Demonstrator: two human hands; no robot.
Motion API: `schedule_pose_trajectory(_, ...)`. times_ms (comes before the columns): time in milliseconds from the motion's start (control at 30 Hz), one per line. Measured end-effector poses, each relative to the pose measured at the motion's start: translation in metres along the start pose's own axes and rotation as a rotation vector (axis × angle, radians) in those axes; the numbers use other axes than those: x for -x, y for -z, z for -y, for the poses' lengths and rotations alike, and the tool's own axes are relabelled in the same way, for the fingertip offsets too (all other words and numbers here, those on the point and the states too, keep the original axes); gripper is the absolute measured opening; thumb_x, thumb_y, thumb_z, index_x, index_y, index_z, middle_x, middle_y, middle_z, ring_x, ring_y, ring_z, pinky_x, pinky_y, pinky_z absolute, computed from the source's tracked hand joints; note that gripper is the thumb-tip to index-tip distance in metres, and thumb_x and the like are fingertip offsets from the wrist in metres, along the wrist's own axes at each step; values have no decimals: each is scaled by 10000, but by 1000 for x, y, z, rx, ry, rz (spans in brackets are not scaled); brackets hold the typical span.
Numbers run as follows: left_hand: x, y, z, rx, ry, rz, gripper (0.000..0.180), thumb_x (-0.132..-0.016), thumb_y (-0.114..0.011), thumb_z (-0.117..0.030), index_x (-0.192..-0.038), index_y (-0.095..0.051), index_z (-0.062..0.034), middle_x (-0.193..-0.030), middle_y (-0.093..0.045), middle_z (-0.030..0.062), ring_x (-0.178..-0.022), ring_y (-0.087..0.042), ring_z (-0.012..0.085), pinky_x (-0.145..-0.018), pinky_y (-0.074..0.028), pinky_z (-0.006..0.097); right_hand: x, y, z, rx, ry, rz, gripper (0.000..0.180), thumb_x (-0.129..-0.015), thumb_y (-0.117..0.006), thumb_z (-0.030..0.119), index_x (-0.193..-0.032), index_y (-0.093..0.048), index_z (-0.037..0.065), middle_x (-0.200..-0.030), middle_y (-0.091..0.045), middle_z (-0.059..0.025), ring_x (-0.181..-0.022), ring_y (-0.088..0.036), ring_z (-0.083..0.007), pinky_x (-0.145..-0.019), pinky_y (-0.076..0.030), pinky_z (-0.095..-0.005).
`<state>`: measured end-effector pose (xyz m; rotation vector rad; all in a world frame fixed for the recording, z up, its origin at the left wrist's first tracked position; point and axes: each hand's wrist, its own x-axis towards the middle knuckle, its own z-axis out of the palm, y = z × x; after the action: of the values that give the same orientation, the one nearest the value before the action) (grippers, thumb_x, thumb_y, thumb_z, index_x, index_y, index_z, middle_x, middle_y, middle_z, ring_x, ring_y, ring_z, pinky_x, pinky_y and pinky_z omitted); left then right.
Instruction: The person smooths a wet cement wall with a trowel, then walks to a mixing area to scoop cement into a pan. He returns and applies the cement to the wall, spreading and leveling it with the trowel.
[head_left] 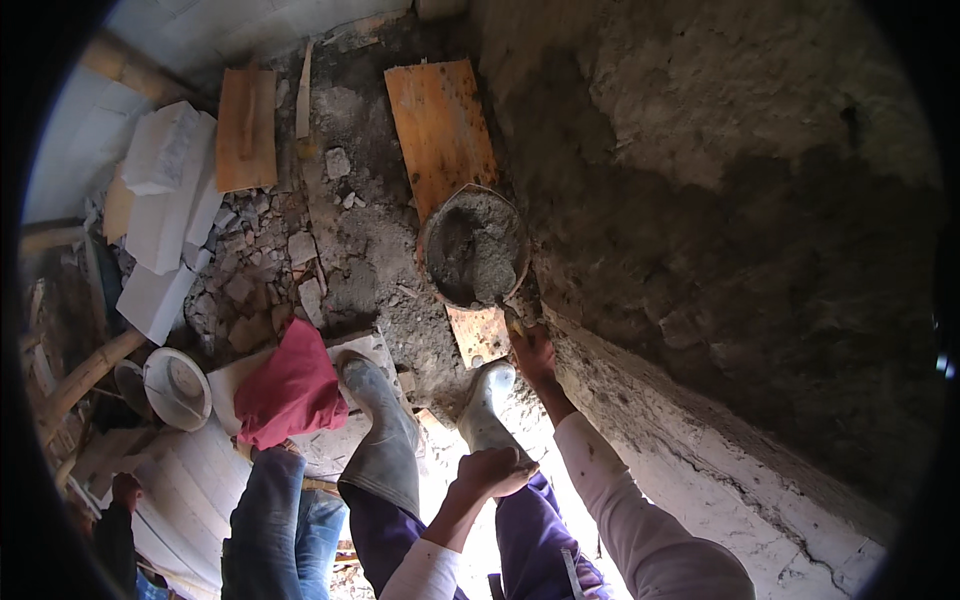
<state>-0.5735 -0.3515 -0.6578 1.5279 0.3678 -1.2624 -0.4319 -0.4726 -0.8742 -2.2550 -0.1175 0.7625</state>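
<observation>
My right hand is closed around the handle of a trowel, beside the near right rim of a round bucket. Grey wet mortar fills much of the bucket, which stands on a wooden board. The trowel's blade is hard to make out against the mortar. Nearer my body, over my right leg, my left hand is curled into a fist; what it holds, if anything, is hidden.
A mortar-smeared wall rises close on my right. Leftward lie a red cloth, a white bucket, pale blocks and rubble. Planks lie ahead. Another person's jeans-clad leg and hand show at lower left.
</observation>
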Motion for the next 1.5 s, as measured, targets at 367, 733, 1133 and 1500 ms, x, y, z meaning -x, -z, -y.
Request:
schedule_pose_trajectory(367, 16, -18, 21, -138, 57, 76, 739, -980, -444, -631, -1371, -575, -17, -1309, -658, 207, -1218, -637, 342, -1060, -466, 443, 55, 82, 220, -30, -86, 897, 378, -850, -824, 316, -1059, -638, 62, -914, -690, -78, -755, -663, -156, -581, -506, -294)
schedule_pose_trajectory(733, 123, -68, 47, 92, 15, -581, 452, -946, -623, -479, -951, -663, -29, -936, -702, 211, -934, -683, 399, -822, -526, 486, 43, 165, 225, -862, -225, 349, 298, -970, -669, 333, -1098, -596, 74, -857, -686, -89, -614, -636, -142, -464, -519, -276)
schedule_pose_trajectory(1133, 169, -116, 100, 52, 423, -1245, 458, -824, -750, -364, -1104, -633, -21, -1069, -650, 202, -1087, -594, 411, -895, -476, 534, 46, 73, 104, 620, 333, 230, 415, -967, -649, 373, -1240, -592, 66, -907, -678, -170, -837, -661, -294, -727, -526, -435)
schedule_pose_trajectory(1500, 163, -144, 102, 59, 306, -1192, 565, -816, -774, -390, -1167, -593, 13, -1113, -629, 191, -1082, -589, 393, -913, -485, 502, -58, -38, 1, 553, 191, 29, 374, -962, -616, 354, -1262, -530, 148, -854, -719, -167, -768, -720, -353, -635, -569, -486)
